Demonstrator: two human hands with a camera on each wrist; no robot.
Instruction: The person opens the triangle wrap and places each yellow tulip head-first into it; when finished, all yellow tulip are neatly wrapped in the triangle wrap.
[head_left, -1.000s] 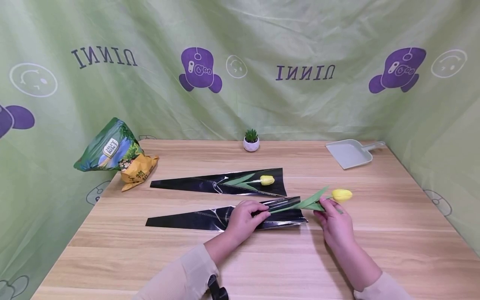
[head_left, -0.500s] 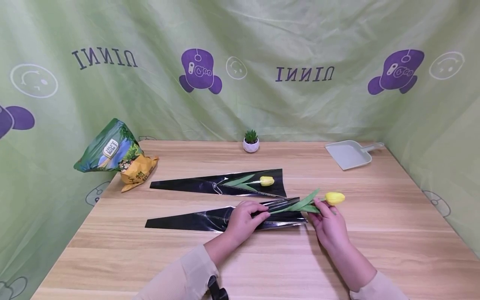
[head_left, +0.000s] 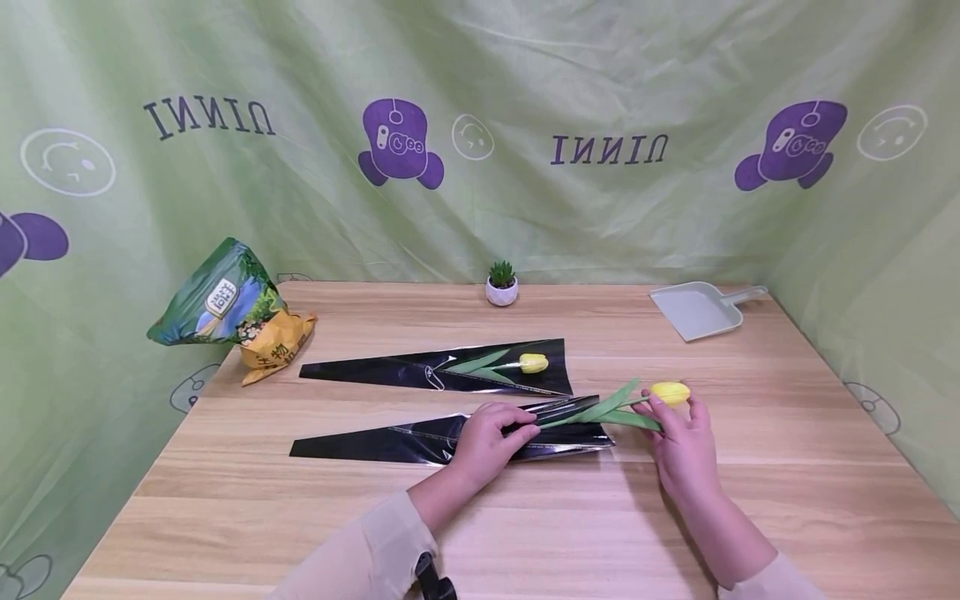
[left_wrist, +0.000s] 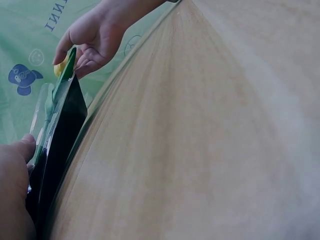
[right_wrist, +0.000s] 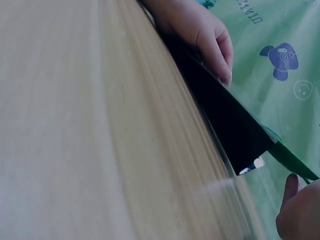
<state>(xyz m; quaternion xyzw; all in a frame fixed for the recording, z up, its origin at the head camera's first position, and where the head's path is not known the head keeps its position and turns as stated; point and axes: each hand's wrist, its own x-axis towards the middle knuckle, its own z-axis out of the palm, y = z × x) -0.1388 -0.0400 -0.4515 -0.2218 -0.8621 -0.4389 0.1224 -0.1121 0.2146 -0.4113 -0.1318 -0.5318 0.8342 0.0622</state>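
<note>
In the head view my left hand (head_left: 489,437) pinches the open end of a black flower sleeve (head_left: 375,442) between thumb and fingers. A yellow tulip (head_left: 669,393) with green leaves lies partly in that sleeve, its stem reaching to my left fingertips and its bloom outside. Around the stem just below the bloom, my right hand (head_left: 684,446) holds the tulip with thumb and fingers. The left wrist view shows the black sleeve (left_wrist: 67,117) raised at an angle, with the right hand (left_wrist: 100,42) beyond it. The stem's lower end is hidden.
Behind lies a second black sleeve (head_left: 375,369) with a yellow tulip (head_left: 533,362) inside. A green and yellow bag (head_left: 236,308) stands at the left, a small potted succulent (head_left: 502,285) at the back, and a grey dustpan (head_left: 697,310) at the back right.
The tulip has slid left, further into the sleeve. My right hand first moved left with it, then shifted right along the stem to the bloom. My left hand stays put.
</note>
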